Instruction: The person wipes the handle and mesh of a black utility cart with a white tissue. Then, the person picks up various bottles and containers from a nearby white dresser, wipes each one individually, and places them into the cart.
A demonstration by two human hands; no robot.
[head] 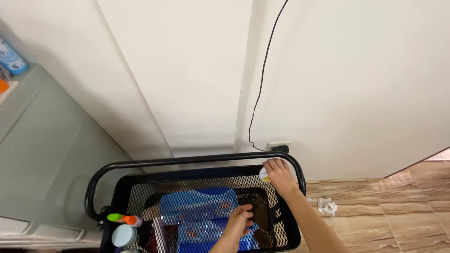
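From my head view, my right hand (280, 175) rests at the far right corner of the black mesh cart (197, 185), its fingers curled around a small pale yellowish thing (264, 175), maybe a cloth or sponge, pressed against the rim just under the curved black handle bar (187, 161). Only a sliver of it shows past the knuckles, so I can't tell its full shape. I judge it light and soft, something that squashes in the grip and will not slip; pinching it across the middle looks enough.

My left hand (240, 220) is down inside the cart's top basket, fingers bent onto a dark item (258, 206) lying beside the blue plastic refill pouches (201, 211). I cannot tell whether the fingers actually clasp it or only touch it. The pouches look floppy and slick, probably heavy with liquid, best taken by a top corner or supported from below.

At the near left corner of the cart stand a green-and-orange capped bottle (124, 219) and a round pale blue lid (124, 235). A crumpled white wad (327, 206) lies on the tiled floor (398, 206) to the right, well apart.
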